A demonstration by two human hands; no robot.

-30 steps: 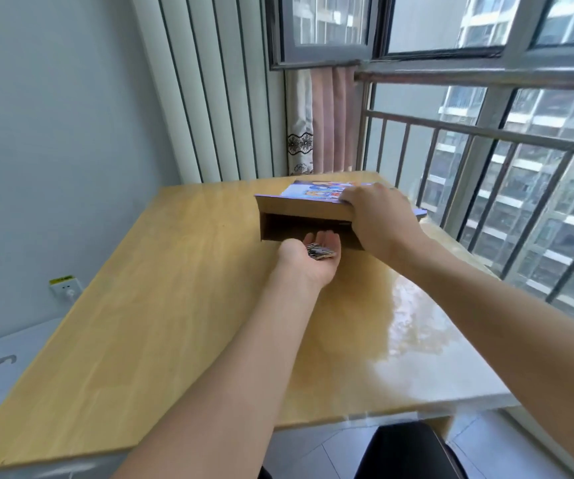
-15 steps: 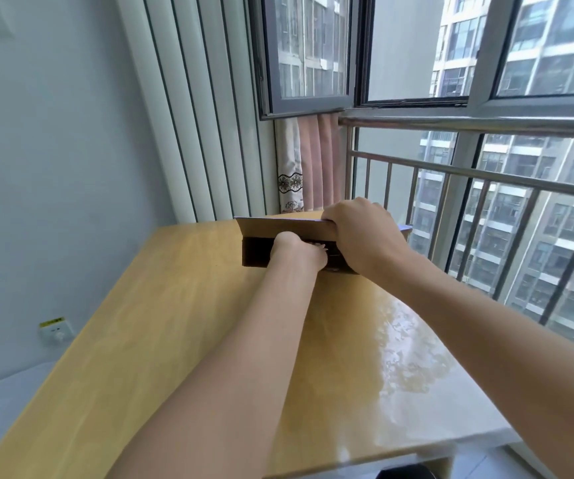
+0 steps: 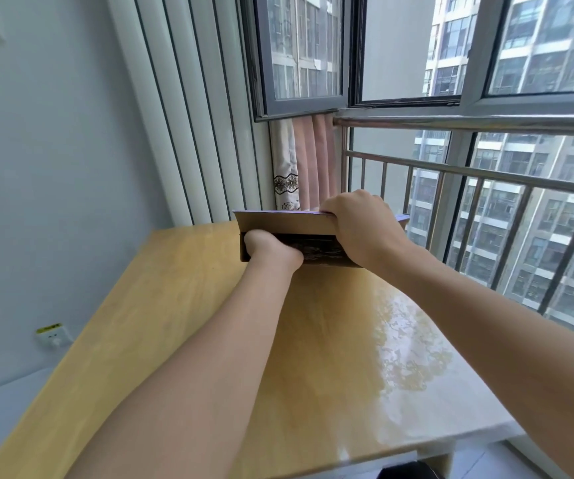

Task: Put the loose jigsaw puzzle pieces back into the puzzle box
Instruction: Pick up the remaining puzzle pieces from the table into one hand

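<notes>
The puzzle box lies on its side at the far edge of the wooden table, its open end facing me. My right hand grips the box's upper flap and top at the right end. My left hand is pushed into the left part of the opening, its fingers hidden inside. Dark, patterned puzzle pieces show inside the box beside that hand. No loose pieces are visible on the table.
A metal railing and window run along the table's right and far side. A pink curtain hangs behind the box. A wall socket sits low on the left wall. Something dark is under the table's near edge.
My left hand, which held pieces in its open palm in front of the box, has gone into the opening and shifted left. The view has tilted upward. My right hand keeps its grip.
</notes>
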